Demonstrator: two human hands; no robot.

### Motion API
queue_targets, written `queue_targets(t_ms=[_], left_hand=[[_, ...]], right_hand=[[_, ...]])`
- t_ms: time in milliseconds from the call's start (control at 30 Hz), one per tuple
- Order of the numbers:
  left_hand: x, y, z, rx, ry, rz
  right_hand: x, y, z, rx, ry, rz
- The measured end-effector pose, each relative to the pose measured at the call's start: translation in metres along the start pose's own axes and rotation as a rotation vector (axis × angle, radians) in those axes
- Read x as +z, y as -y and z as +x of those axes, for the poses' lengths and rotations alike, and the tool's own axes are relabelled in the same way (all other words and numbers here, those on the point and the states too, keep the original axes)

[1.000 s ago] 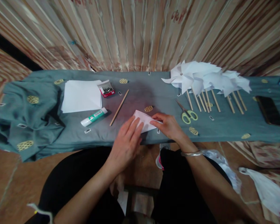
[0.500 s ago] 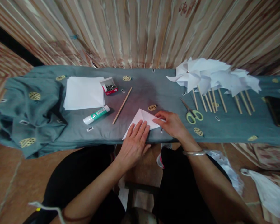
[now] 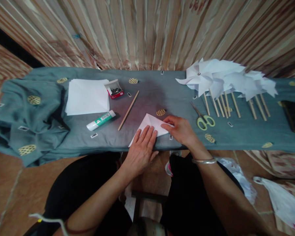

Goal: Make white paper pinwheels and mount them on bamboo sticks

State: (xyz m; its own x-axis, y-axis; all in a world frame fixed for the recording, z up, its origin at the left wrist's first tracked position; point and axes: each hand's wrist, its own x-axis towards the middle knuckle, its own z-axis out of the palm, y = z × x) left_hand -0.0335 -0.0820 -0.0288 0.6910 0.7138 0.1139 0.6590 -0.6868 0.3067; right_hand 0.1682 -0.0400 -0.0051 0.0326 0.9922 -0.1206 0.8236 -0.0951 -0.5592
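A white sheet of paper (image 3: 147,120), folded into a triangle, lies at the table's front edge. My left hand (image 3: 141,149) rests flat on it with the fingers stretched out. On the paper's right corner, my right hand (image 3: 179,129) pinches the edge between thumb and fingers. Beyond the paper to the left lies a thin wooden stick (image 3: 128,110). Scissors (image 3: 203,118) with pale green handles lie to the right of my right hand.
Left on the cloth-covered table (image 3: 152,95) are a stack of white paper (image 3: 87,97), a red box of metal pins (image 3: 115,91) and a glue stick (image 3: 101,120). Several paper pinwheels (image 3: 226,77) lie at back right, near a dark phone (image 3: 294,116). A curtain (image 3: 137,36) hangs behind.
The view has shifted very slightly. Both hands stay in about the same place on the folded paper.
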Motion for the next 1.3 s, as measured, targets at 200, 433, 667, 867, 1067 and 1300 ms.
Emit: queue_targets(t_ms=[200, 433, 667, 867, 1067, 1300], left_hand=[[0.002, 0.0, 0.0, 0.006, -0.008, 0.017], [0.005, 0.001, -0.001, 0.008, -0.012, 0.012], [0.008, 0.0, 0.0, 0.008, 0.004, 0.056], [0.008, 0.0, 0.0, 0.016, -0.012, 0.093], [0.004, -0.002, 0.001, 0.005, 0.02, 0.082], [0.003, -0.002, 0.001, -0.001, 0.014, 0.094]], right_hand=[[-0.001, 0.003, -0.001, 0.026, 0.008, 0.012], [0.002, 0.003, -0.007, 0.007, -0.079, -0.01], [0.009, 0.001, -0.015, -0.064, -0.189, -0.055], [0.01, -0.002, -0.015, -0.073, -0.201, -0.003], [0.01, 0.0, -0.011, -0.008, -0.174, 0.078], [0.013, 0.0, -0.011, -0.01, -0.204, 0.067]])
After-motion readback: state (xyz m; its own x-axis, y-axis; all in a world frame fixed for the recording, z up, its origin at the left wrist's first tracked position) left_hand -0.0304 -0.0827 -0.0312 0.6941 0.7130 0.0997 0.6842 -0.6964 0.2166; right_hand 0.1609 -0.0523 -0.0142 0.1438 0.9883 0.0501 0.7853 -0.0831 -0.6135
